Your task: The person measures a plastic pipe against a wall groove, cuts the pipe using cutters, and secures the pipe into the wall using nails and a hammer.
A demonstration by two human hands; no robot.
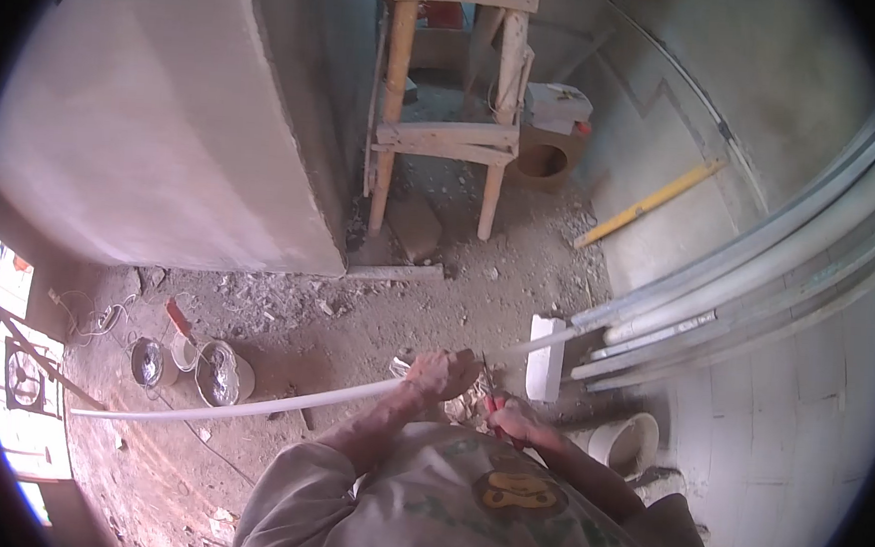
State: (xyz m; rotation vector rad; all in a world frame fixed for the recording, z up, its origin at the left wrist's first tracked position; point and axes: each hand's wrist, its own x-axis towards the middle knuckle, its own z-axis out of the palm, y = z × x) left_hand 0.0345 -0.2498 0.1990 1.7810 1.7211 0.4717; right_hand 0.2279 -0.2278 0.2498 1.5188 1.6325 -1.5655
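Observation:
My left hand (pixel 441 374) is wrapped round a long, thin white pipe (pixel 249 409). The pipe runs far out to the left, near the bright opening. A pale length of similar pipe (pixel 546 339) shows to the right of the hand; whether it is the same piece I cannot tell. My right hand (pixel 521 423) grips red-handled pliers (pixel 496 405), which may be snips. Their dark metal end points up beside my left fingers, close to the pipe's line. Whether the jaws touch the pipe is too small to make out.
Several long pipes (pixel 759 263) lean along the right wall. A white block (pixel 545 358) stands near my right hand, with a pale bucket (pixel 622 443) behind it. Buckets (pixel 224 374) sit on the rubble-strewn floor at left. A wooden trestle (pixel 448 139) stands ahead.

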